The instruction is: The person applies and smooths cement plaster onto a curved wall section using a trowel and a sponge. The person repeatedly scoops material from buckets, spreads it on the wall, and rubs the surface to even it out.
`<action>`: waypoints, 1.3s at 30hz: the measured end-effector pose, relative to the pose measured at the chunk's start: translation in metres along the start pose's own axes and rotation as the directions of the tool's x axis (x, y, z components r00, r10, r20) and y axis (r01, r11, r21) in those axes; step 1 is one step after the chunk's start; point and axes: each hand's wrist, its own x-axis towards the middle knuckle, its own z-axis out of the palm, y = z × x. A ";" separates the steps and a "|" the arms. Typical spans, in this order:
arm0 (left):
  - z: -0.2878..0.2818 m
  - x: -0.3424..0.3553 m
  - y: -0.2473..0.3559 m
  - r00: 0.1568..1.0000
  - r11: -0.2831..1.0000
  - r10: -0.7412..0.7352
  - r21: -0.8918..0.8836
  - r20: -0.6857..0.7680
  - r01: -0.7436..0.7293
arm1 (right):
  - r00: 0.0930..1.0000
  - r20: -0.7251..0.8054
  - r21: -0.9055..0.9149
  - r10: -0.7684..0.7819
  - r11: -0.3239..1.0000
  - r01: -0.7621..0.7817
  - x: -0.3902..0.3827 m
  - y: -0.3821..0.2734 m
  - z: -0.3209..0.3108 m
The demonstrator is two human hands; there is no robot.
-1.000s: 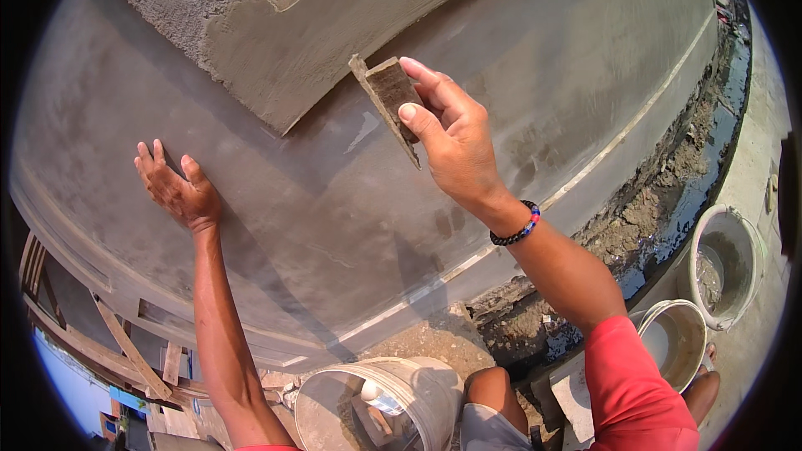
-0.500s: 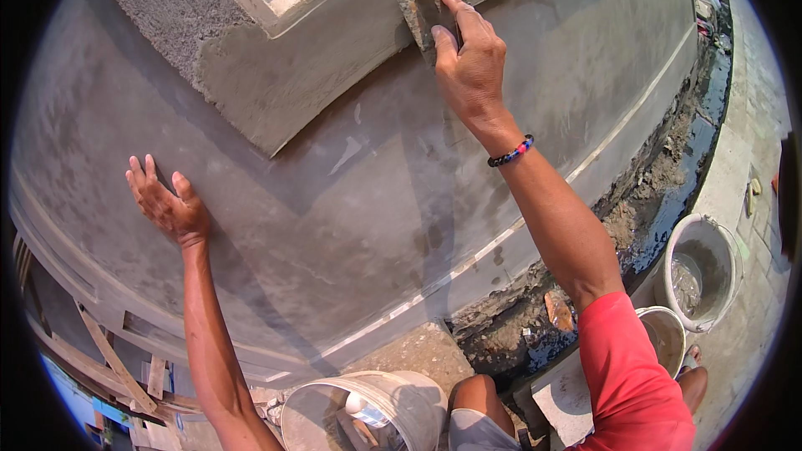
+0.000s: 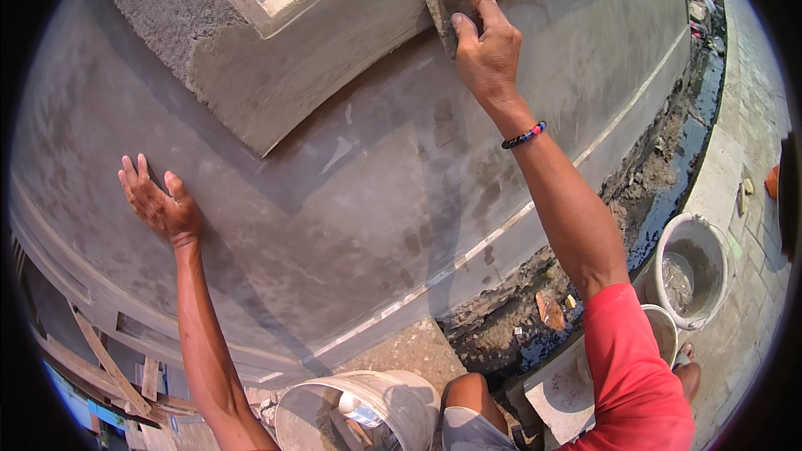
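Observation:
In the head view my right hand grips a small flat plastering float, crusted with mortar, against the raised plaster band around an opening in the grey wall. Its thumb and fingers are closed on the float. My left hand rests with spread fingers on the smooth wall, to the lower left of the band.
A bucket with tools stands below me, and two more are at the right. A rubble-lined gutter with dark water runs between the wall and pavement. Wooden planks lie at lower left.
My right hand has carried the float up and to the right, onto the raised band. My left hand sits slightly lower and further left in the view, still spread on the wall.

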 end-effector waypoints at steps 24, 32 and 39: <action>-0.003 -0.002 -0.007 0.999 0.999 -0.018 0.034 0.040 0.017 | 0.638 0.292 0.857 0.713 0.102 -0.505 -0.052 -0.041 0.034; -0.007 -0.001 -0.007 0.999 1.000 -0.020 0.011 0.043 0.019 | 0.517 0.455 0.811 0.725 -0.097 -0.577 -0.151 -0.179 0.100; -0.001 -0.005 -0.004 1.000 1.000 -0.013 -0.028 0.022 0.014 | 0.492 0.639 0.721 0.591 -0.238 -0.651 -0.197 -0.177 0.056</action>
